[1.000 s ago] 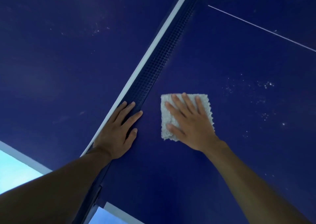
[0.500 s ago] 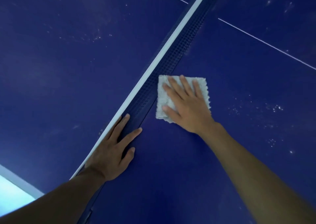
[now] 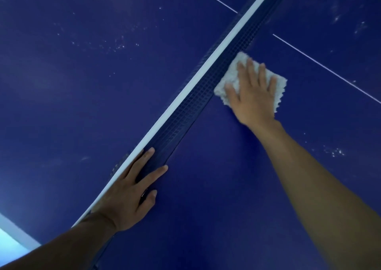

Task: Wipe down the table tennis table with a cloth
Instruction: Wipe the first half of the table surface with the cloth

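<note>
Right hand (image 3: 254, 96) slid cloth (image 3: 232, 72) farther along net (image 3: 185, 118).

there is one blue table (image 3: 82, 104), one net (image 3: 195, 102), one white cloth (image 3: 232, 69), and two hands: one left hand (image 3: 125, 191), one right hand (image 3: 253, 96).

Left hand (image 3: 126, 189), right hand (image 3: 254, 96), both flat

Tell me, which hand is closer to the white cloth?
Right. The right hand lies flat on the cloth, beside the net; the left hand rests on the net's top edge, apart from the cloth, nearer the person.
</note>
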